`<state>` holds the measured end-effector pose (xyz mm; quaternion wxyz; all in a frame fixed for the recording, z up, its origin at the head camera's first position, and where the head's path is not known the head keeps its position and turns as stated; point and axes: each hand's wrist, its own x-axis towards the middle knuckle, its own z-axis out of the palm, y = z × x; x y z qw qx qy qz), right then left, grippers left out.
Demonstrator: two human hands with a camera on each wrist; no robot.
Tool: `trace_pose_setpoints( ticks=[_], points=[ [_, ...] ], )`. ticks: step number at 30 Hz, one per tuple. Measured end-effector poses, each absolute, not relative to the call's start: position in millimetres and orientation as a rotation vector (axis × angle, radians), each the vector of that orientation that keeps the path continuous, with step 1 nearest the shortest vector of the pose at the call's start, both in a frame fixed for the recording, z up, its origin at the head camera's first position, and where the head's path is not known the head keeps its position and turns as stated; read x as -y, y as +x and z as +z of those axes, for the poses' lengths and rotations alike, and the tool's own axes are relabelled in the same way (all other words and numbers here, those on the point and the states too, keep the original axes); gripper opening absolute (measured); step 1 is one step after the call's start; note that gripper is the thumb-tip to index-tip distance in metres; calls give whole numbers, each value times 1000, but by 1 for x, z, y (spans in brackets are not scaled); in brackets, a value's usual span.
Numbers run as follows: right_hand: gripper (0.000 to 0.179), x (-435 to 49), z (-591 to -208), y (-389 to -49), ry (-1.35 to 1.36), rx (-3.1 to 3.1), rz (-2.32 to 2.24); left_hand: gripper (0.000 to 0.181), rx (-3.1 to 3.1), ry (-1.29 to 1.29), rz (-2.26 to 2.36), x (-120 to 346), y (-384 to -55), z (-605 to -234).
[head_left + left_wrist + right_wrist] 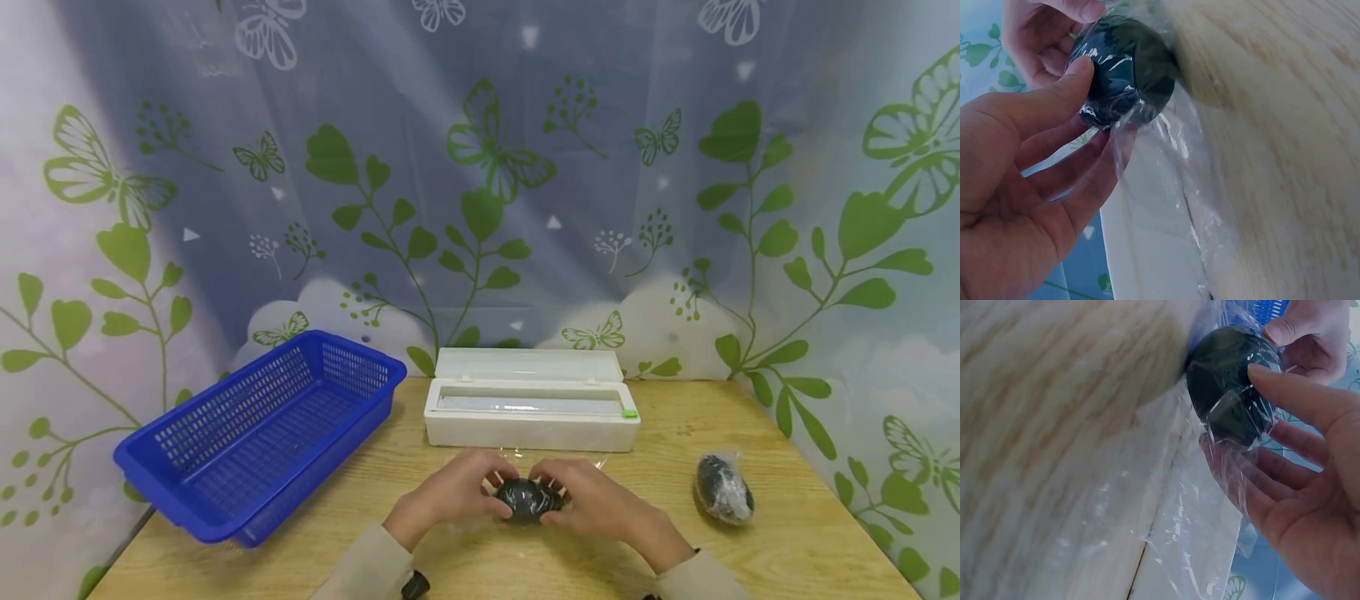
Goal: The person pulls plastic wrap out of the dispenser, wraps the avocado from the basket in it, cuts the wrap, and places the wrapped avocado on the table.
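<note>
A smooth, dark avocado-like oval (525, 501) lies between both hands, low over the table, with clear plastic film (1169, 134) around it. My left hand (467, 490) holds its left side, thumb in front and fingers behind. My right hand (592, 502) grips the opposite side in the same way. In the left wrist view the left thumb (1063, 87) presses the film against the dark surface. Loose film (1175, 531) trails from the oval over the table in the right wrist view. Part of the oval is hidden behind the fingers.
Behind the hands stands a white cling-film dispenser box (532, 435), lid raised, a green slider at its right end. A blue perforated basket (258, 508) is at left. Another dark oval wrapped in film (723, 490) lies at right on the wooden table (795, 550).
</note>
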<state>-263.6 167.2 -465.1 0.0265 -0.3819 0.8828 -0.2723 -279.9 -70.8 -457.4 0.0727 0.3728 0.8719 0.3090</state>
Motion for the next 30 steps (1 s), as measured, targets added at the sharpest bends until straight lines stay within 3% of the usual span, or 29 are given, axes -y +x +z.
trace_pose_setpoints(
  ticks=[9,26,30],
  points=[
    [31,-172,-460,-262,-1193,-2500,-875,29,-2500,1158,848,75,-276,-455],
    [31,-172,-458,-262,-1161,-2446,-880,23,-2553,1161,874,77,-273,-445],
    [30,-171,-458,-263,-1118,-2526,-858,33,-2574,1126,838,74,-272,-445]
  ],
)
